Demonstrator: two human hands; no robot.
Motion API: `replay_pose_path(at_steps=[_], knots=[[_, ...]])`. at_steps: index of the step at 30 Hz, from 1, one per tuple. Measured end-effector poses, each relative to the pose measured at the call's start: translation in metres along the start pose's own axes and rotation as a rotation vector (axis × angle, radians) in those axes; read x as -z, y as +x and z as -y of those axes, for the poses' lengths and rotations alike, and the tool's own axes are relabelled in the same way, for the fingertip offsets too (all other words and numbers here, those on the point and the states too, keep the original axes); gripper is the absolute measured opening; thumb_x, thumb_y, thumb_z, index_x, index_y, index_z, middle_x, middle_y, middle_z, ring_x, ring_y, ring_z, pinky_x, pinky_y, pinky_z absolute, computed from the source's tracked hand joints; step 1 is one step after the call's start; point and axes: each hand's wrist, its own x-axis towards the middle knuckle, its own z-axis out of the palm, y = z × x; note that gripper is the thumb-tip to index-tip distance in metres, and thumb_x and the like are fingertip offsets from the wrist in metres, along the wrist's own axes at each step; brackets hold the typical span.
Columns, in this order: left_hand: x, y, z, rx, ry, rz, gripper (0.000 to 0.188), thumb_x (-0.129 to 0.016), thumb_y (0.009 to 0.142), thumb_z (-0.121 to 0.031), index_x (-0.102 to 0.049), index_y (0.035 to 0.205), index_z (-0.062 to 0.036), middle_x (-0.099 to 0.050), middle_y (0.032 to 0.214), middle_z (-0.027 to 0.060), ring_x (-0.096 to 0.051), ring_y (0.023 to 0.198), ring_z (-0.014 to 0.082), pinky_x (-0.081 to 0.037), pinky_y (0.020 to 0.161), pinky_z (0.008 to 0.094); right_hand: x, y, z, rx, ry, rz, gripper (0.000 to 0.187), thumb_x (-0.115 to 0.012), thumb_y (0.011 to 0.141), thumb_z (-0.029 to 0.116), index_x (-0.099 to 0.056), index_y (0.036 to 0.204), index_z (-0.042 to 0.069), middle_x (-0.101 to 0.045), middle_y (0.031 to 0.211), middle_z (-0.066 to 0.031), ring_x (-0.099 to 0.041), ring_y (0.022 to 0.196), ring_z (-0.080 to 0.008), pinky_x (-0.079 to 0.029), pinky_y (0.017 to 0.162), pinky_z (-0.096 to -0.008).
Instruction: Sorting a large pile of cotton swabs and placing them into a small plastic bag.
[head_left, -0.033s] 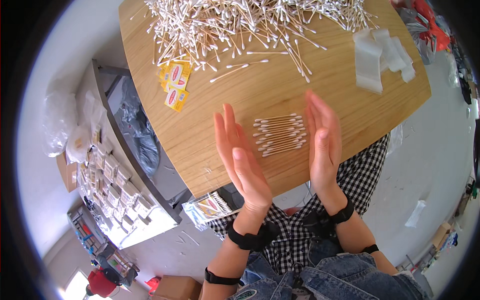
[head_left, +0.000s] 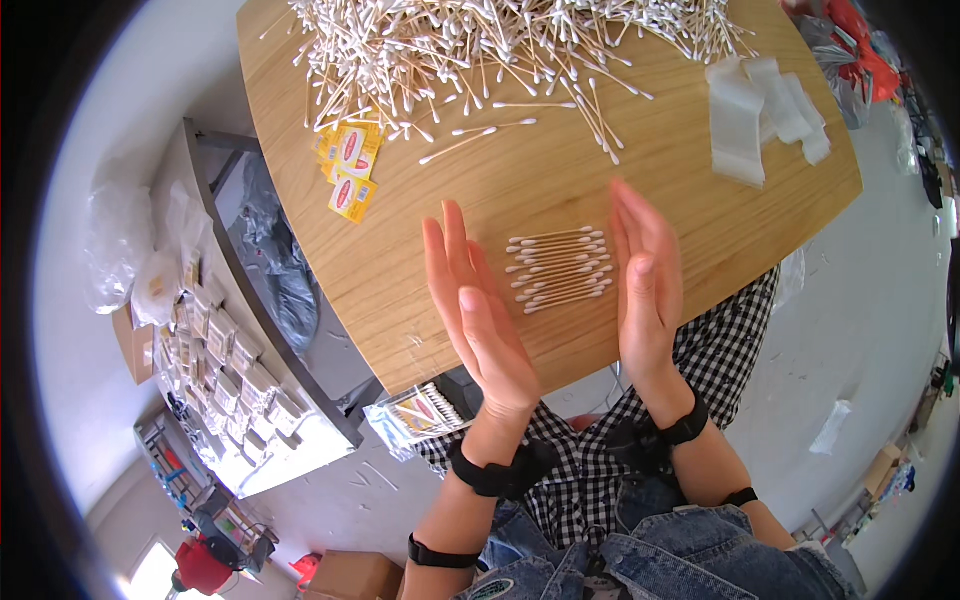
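Observation:
A row of cotton swabs (head_left: 559,268) lies side by side on the wooden table (head_left: 420,300), their white tips pointing left and right. On its left side my left hand (head_left: 480,320) is upright, fingers stretched out, apart from the swabs. My right hand (head_left: 649,290) stands on the other side, nearer to the tips, its palm turned inward and its fingers extended. Neither hand holds anything. Beyond them a big heap of loose cotton swabs (head_left: 480,50) covers the far part of the table, with a few stray ones in front of it.
Yellow printed cards (head_left: 352,197) lie at the table's left, clear plastic bags (head_left: 738,125) at its right. Below the near edge sits a package of swabs (head_left: 425,412). To the left, a second table (head_left: 325,425) bears many packed bundles (head_left: 225,350). A cardboard box (head_left: 355,577) stands behind.
My left hand has shifted slightly left, away from the row of swabs. The right hand and the swabs stay where they were.

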Motion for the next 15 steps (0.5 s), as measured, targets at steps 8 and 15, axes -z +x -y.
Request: replay_pose_path(at_steps=[8,15], knots=[[0.004,0.002,-0.001,0.077,0.021,0.191,0.072,-0.03,0.101,-0.052,-0.015,0.154,-0.0049,-0.021,0.158,0.0197,-0.016,0.148,0.027,-0.009,0.12,0.0414,0.007,0.01,-0.002,-0.042,0.063,0.153,0.062,-0.043,0.103,0.04,-0.031,0.143,-0.006,-0.035,0.148,-0.0207,-0.032,0.141,-0.0292,-0.023,0.117,-0.0426],[0.008,-0.012,-0.005,-0.006,0.088,-0.01,0.075,-0.028,0.1,-0.058,-0.015,0.154,-0.007,-0.02,0.158,0.0197,-0.015,0.149,0.0275,-0.008,0.12,0.04,0.006,0.009,0.001,-0.045,-0.006,0.082,0.078,-0.034,0.098,0.06,-0.032,0.143,-0.004,-0.034,0.15,-0.0227,-0.031,0.142,-0.0323,-0.02,0.118,-0.0438]])
